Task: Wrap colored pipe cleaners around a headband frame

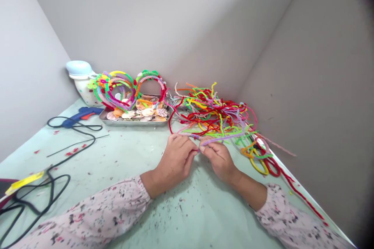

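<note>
Pinching a lilac pipe cleaner between them, the left hand and right hand meet just below the middle of the frame, their fingers curled narrow and their fingertips nearly touching. The pipe cleaner runs across the top of the right hand and off toward a tangled heap of pipe cleaners in red, green, orange and yellow, which sits in the far corner of the table, just above the hands and to the right. Yellow and red loops trail down along the wall at the right. Upper left of the hands, a metal tray holds seashells, with colorful pipe-cleaner rings standing at its back edge, beside a white pot with a blue lid. Farther left lie a blue glue gun, its black cord and red scraps. Flowered pink sleeves cover both forearms along the bottom of the frame.
</note>
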`<state>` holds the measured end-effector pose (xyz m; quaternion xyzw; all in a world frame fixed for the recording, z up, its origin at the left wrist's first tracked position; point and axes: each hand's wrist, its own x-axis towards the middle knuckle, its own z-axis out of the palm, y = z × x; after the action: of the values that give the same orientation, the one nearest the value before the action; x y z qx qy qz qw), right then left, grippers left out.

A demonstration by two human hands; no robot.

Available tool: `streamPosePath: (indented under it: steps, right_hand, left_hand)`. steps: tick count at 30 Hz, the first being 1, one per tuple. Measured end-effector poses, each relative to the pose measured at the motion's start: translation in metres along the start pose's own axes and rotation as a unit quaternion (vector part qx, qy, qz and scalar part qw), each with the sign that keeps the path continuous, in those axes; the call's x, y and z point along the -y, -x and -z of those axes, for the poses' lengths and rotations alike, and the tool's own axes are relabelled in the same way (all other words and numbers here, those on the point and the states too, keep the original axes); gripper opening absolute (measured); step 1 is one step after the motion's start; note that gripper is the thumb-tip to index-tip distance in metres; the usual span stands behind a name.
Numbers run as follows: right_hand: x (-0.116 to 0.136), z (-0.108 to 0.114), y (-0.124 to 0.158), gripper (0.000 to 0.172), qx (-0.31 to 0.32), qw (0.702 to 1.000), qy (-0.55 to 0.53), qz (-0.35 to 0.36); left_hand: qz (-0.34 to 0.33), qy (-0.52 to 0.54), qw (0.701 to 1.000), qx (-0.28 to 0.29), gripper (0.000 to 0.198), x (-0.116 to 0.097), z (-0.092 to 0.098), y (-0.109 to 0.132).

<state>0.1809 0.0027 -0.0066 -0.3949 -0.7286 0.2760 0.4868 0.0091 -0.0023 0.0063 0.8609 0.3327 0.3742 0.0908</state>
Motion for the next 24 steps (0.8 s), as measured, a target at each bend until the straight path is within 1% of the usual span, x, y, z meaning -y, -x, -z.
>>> streamPosePath:
  steps: [8, 18, 24]
  right_hand:
    - [0.0014, 0.0010, 0.0005, 0.018, 0.006, 1.000, 0.015, 0.011]
    - [-0.0021, 0.0035, 0.0016, 0.016, 0.014, 0.997, 0.066, 0.034]
    - [-0.0002, 0.0017, 0.0011, 0.013, 0.010, 0.997, 0.061, 0.035]
  left_hand:
    - [0.009, 0.029, 1.000, -0.001, 0.007, 0.0007, -0.0002, 0.0013]
    - [0.044, 0.030, 0.999, -0.012, 0.005, 0.0006, -0.0001, 0.0008]
    - [0.046, 0.038, 0.998, -0.015, 0.005, 0.0020, -0.0020, 0.0014]
